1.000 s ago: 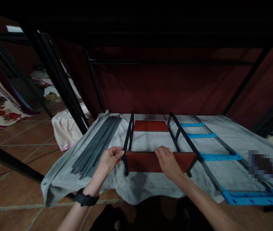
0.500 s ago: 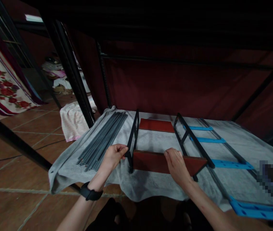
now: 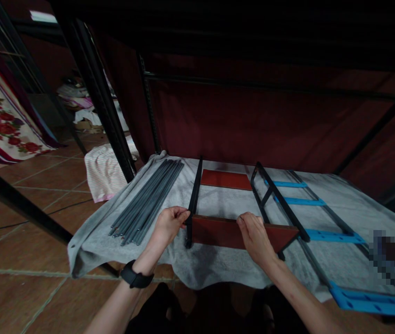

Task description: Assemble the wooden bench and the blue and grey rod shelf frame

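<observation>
Our left hand (image 3: pixel 168 224) pinches the left black frame (image 3: pixel 194 195) beside the near red board (image 3: pixel 214 231), probably to steady that corner; our right hand (image 3: pixel 255 234) curls over the board's top edge, seemingly bracing it, though we cannot tell whether it grips. We count two boards, with the far red board (image 3: pixel 227 180) behind the near one; two frames, the right black frame (image 3: pixel 284 204) at its right end; four blue bars (image 3: pixel 334 235) to its right; grey rods (image 3: pixel 148 199) to its left, too overlapped to count
</observation>
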Available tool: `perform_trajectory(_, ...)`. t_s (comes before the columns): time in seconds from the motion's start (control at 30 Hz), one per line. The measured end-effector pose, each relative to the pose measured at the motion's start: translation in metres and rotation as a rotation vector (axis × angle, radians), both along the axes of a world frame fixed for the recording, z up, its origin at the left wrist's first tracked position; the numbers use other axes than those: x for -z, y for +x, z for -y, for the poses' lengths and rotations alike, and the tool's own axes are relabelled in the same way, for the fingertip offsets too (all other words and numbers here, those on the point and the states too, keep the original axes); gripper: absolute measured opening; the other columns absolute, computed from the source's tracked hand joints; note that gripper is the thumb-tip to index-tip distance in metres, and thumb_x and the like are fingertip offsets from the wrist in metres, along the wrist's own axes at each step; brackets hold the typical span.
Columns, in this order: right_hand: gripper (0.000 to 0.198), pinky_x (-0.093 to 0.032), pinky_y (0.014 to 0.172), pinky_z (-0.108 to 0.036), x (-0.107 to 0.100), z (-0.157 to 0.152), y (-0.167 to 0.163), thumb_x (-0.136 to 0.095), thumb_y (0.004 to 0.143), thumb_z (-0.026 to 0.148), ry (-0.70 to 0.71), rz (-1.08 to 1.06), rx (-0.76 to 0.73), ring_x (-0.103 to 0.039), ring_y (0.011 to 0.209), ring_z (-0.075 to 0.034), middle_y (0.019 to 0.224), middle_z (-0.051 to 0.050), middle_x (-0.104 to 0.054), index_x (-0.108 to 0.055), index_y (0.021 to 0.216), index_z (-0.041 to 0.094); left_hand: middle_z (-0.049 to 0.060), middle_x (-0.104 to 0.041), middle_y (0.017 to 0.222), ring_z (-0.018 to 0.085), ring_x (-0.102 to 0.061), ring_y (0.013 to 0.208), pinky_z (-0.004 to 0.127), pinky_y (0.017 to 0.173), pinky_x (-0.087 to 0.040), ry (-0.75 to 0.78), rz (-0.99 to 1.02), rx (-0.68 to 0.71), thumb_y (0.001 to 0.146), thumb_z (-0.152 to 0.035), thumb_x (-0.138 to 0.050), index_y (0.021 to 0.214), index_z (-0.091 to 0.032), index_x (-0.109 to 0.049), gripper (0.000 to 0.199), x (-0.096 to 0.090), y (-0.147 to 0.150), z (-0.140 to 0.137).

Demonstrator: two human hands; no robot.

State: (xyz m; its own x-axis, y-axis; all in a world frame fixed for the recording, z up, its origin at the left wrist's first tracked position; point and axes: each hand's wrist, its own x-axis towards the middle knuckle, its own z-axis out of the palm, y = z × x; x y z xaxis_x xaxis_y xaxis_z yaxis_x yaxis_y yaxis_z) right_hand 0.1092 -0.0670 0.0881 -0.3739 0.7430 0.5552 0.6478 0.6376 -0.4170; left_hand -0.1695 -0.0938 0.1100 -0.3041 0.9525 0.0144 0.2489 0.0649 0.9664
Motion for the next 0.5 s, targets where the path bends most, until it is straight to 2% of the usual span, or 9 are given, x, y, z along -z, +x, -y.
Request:
perform_trajectory(0.27,0.027,-0.037,0.083,-0.037,-0.0001,0.0008,0.0007,-0.03,0.106,0.028,-0.019,-0.009,-0.014,-0.053,0.082,-0.021,0.084,-0.004,-0.058,-0.049,0.089,0.022,0.004,-0.067,0.064,0.021,-0.066,0.065,0.034,0.066,-0.058,-0.003,0.09,0.082,0.067,-0.051,-0.066,0.062,-0.017,-0.068,0.035,0.0063,0.0025,0.0024)
perform_trajectory(0.37,0.026,-0.037,0.082,-0.038,-0.0005,-0.0006,0.0001,-0.03,0.107,0.029,-0.028,-0.011,-0.018,-0.053,0.082,-0.021,0.084,-0.003,-0.057,-0.048,0.089,0.023,0.005,-0.07,0.072,0.022,-0.068,0.07,0.038,0.071,-0.06,0.003,0.104,0.107,0.068,-0.048,-0.066,0.071,-0.017,-0.07,0.032,0.0088,0.0032,0.0051)
perform_trajectory(0.5,0.026,-0.036,0.083,-0.038,-0.0004,-0.0012,0.0002,-0.03,0.107,0.03,-0.03,-0.025,-0.03,-0.053,0.082,-0.021,0.085,-0.004,-0.057,-0.047,0.089,0.023,0.001,-0.067,0.077,0.021,-0.067,0.071,0.039,0.069,-0.061,0.084,0.094,0.072,0.07,-0.041,-0.066,0.09,-0.019,-0.069,0.03,0.0084,-0.0001,0.009)
